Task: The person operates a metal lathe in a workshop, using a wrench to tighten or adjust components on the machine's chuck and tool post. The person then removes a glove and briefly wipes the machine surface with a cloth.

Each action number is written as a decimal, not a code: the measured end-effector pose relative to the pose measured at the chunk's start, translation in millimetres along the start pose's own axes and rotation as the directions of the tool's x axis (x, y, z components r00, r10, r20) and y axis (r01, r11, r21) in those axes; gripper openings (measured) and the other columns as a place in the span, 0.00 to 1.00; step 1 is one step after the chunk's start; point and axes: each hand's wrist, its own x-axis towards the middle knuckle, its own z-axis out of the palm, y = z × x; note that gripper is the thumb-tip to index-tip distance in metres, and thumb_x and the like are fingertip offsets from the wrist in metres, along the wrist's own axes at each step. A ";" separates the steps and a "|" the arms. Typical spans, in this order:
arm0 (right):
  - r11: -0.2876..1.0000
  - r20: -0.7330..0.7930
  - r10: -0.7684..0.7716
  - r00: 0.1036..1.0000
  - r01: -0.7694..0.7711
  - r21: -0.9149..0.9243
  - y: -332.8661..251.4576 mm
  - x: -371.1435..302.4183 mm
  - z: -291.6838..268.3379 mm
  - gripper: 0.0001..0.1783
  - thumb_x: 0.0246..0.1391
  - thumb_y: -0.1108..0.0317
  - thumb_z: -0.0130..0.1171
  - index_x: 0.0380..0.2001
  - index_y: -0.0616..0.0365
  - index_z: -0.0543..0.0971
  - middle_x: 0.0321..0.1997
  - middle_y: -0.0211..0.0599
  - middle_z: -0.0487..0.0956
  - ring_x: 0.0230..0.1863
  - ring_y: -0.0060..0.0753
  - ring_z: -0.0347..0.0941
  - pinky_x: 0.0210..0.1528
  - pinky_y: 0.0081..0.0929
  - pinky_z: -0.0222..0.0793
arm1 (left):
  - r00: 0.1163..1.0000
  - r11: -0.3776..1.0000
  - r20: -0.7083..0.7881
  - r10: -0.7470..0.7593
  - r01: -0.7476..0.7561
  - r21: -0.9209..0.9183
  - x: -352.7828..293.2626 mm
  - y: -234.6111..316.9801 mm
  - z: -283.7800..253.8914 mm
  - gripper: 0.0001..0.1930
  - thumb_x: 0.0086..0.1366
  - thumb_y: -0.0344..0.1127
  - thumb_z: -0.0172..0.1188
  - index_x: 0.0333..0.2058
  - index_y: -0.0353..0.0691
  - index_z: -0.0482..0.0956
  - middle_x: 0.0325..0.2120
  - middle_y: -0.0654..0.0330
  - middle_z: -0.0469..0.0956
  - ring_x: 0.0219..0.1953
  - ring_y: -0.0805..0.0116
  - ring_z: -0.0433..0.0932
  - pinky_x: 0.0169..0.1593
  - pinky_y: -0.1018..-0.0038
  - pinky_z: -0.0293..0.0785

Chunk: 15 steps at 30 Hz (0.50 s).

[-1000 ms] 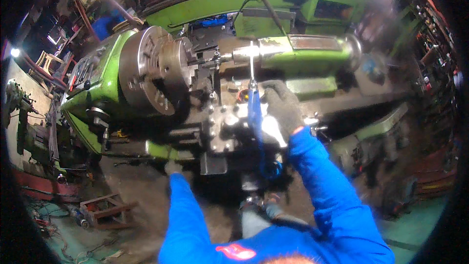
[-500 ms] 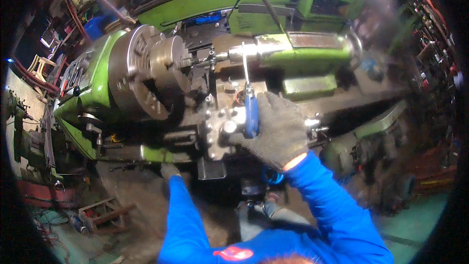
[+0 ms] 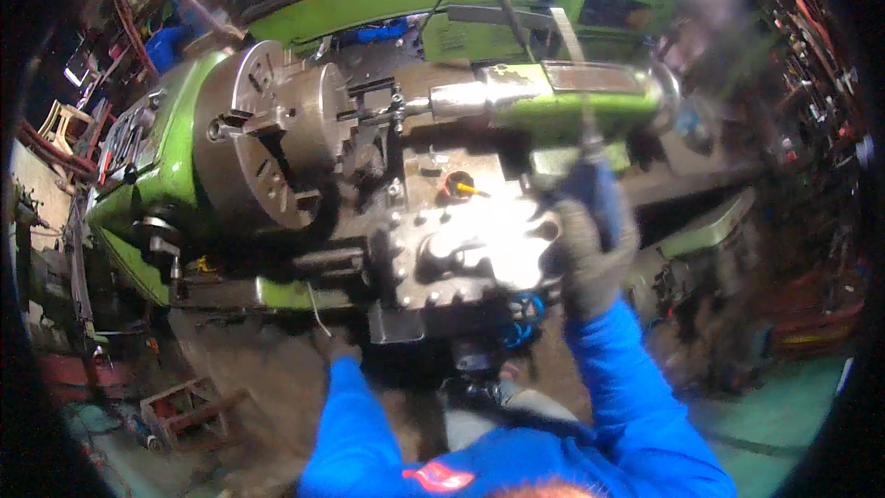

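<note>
My right hand (image 3: 590,254), in a dark grey glove, is closed round the blue handle of a file (image 3: 581,83). The file's long flat metal blade points up and away, over the green tailstock (image 3: 572,106); motion smears it. To the hand's left lies the bright metal tool slide (image 3: 516,254) with bolts along its edges. My left hand (image 3: 341,346) is low, below the machine's front edge, blurred and dark. Just above it a thin pale bent lever or rod (image 3: 319,311) shows; its fingers are not clear, nor whether they touch it.
A large steel lathe chuck (image 3: 263,134) with jaws stands at the left beside the green headstock (image 3: 175,148). A yellow-tipped item (image 3: 472,189) lies on the carriage behind the slide. Blue coiled hose (image 3: 524,318) hangs at the front. A wooden frame (image 3: 189,406) sits on the floor.
My right hand has swung right with the file, off the tool slide, uncovering it. My left hand has dropped slightly down and right. The chuck's jaws show at a different angle.
</note>
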 end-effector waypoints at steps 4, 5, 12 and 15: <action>0.978 -0.024 0.122 0.992 -0.116 0.174 2.6 32.9 -60.4 0.26 0.66 0.59 0.58 0.62 0.63 0.73 0.44 0.39 0.78 0.40 0.38 0.82 0.47 0.39 0.82 | 0.981 0.946 0.120 -0.153 0.180 -0.269 0.4 33.4 -54.7 0.28 0.69 0.51 0.55 0.61 0.38 0.77 0.60 0.40 0.75 0.61 0.41 0.74 0.66 0.53 0.70; 0.976 -0.067 0.135 0.989 -0.121 0.183 7.5 37.8 -82.6 0.29 0.67 0.54 0.56 0.63 0.62 0.71 0.42 0.39 0.78 0.38 0.36 0.81 0.44 0.39 0.82 | 0.986 0.915 0.017 -0.168 0.163 -0.369 -3.6 60.2 -96.0 0.27 0.70 0.49 0.56 0.60 0.37 0.77 0.59 0.40 0.76 0.61 0.42 0.75 0.66 0.54 0.70; 0.882 0.150 0.441 0.885 -0.458 0.111 4.5 124.6 -111.7 0.30 0.68 0.44 0.56 0.62 0.54 0.74 0.31 0.29 0.75 0.30 0.26 0.73 0.33 0.27 0.73 | 0.712 0.439 -0.640 -0.288 -0.496 -0.749 -113.2 177.4 -337.9 0.19 0.73 0.33 0.55 0.58 0.31 0.78 0.56 0.45 0.79 0.60 0.51 0.75 0.66 0.60 0.68; 0.929 0.385 0.367 0.847 -0.315 -0.193 31.7 159.6 -78.0 0.30 0.68 0.48 0.59 0.65 0.56 0.74 0.44 0.33 0.78 0.42 0.26 0.73 0.46 0.26 0.71 | 0.628 0.329 -0.776 -0.056 -0.722 -0.608 -168.4 237.4 -445.8 0.18 0.71 0.31 0.56 0.57 0.32 0.79 0.57 0.47 0.79 0.61 0.52 0.75 0.67 0.59 0.67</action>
